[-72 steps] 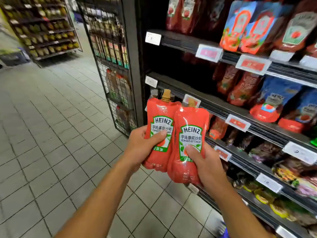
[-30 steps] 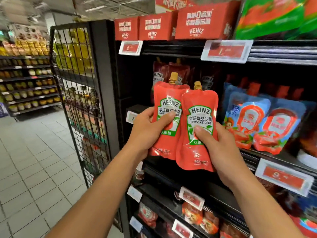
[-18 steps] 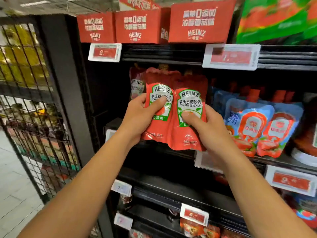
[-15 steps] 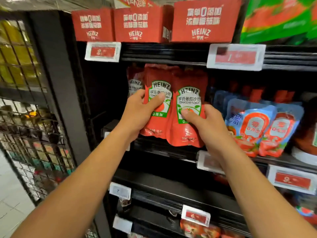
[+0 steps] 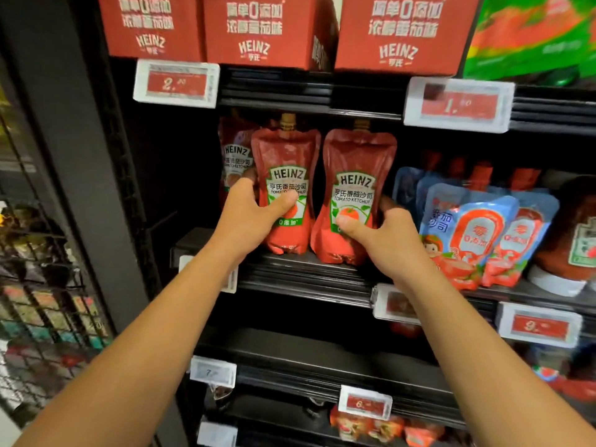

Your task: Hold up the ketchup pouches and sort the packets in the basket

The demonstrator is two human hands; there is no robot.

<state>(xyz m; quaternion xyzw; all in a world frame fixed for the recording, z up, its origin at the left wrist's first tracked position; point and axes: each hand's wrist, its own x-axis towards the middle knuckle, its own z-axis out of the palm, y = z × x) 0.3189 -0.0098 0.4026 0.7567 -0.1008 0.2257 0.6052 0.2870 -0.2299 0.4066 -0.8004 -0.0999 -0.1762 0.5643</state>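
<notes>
Both forearms reach up and forward to the shelf (image 5: 303,272). The left hand (image 5: 248,217) grips the left ketchup pouch (image 5: 285,162), thumb across its label. The right hand (image 5: 383,235) pinches the right ketchup pouch (image 5: 358,169), thumb in front, fingers curled behind. Both pouches stand upright, bases touching the shelf below the grips; blue pouches (image 5: 467,233) sit just right of the right hand.

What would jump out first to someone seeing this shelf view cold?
Two red Heinz ketchup pouches stand upright side by side at the front of the middle shelf, the left pouch gripped by the left hand and the right pouch by the right hand. Directly above sit red Heinz cartons, and blue pouches crowd the shelf to the right.
</notes>
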